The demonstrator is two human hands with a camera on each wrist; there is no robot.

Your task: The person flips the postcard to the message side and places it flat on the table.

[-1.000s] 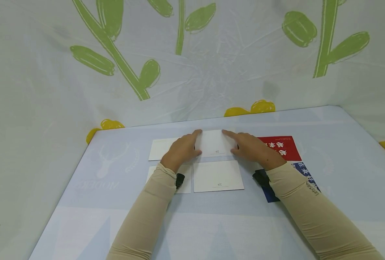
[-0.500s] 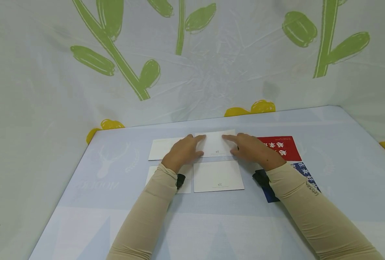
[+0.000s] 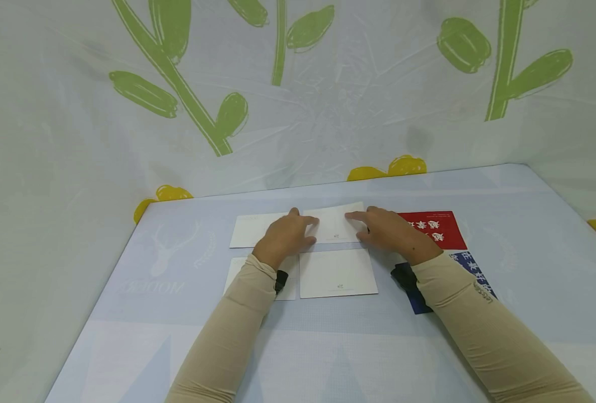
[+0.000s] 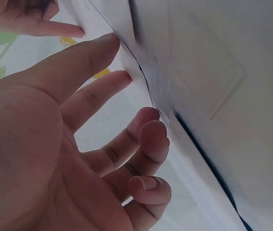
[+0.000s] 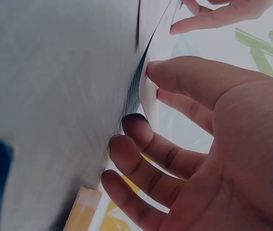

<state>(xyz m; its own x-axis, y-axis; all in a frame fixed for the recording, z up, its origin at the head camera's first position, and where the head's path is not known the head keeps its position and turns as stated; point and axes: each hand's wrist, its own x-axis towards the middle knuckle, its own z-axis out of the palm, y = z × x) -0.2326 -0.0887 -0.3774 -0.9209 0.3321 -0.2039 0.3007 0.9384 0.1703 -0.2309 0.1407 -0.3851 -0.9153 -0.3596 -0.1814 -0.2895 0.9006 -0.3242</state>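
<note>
Between my two hands on the table lies a white card (image 3: 334, 223) with a small grey mark near its front edge. My left hand (image 3: 284, 239) is at its left side, index fingertip on the card and thumb by the front left corner. At the right side, my right hand (image 3: 390, 230) rests its index fingertip on the card, thumb near the front corner. Both wrist views show thumb and index touching the card, the other fingers loosely bent. In the right wrist view a dark teal underside (image 5: 135, 86) shows below the card's edge.
Another white card (image 3: 337, 273) lies just in front. Two more white cards, one behind (image 3: 251, 230) and one in front (image 3: 289, 290), lie to the left, partly covered by my left arm. A red card (image 3: 449, 229) and a blue card (image 3: 421, 305) lie under my right arm.
My left index fingertip has slid along the card toward me, and the card's back edge now bows slightly. The right index fingertip has come slightly nearer; the other cards stay put.
</note>
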